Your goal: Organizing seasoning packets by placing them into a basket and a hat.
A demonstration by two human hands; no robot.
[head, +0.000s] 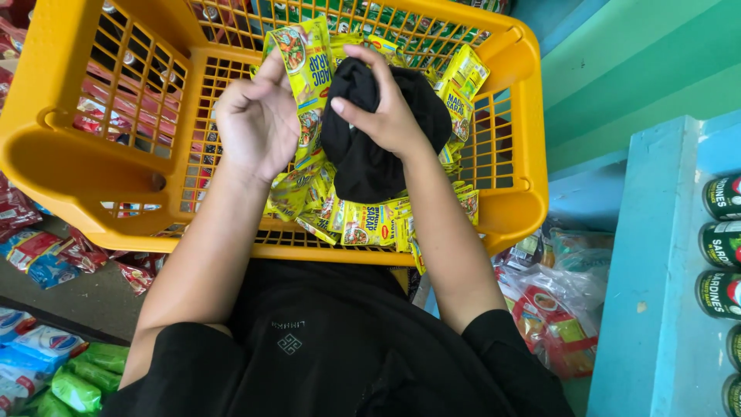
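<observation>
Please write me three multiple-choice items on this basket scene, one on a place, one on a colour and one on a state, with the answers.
1. Where does the row of green cans stand?
A. on the blue shelf at the right edge
B. inside the basket
C. on the person's lap

2. What colour is the plastic basket?
A. red
B. yellow
C. white

3. How does the right hand stand?
A. flat and empty on the basket rim
B. out of view
C. closed around a black cloth

Answers:
1 A, the cans line the blue shelf, apart from the basket.
2 B, its walls and rim are yellow throughout.
3 C, the fingers wrap the black cloth above the yellow sachets, while the left hand pinches a sachet strip beside it.
</observation>
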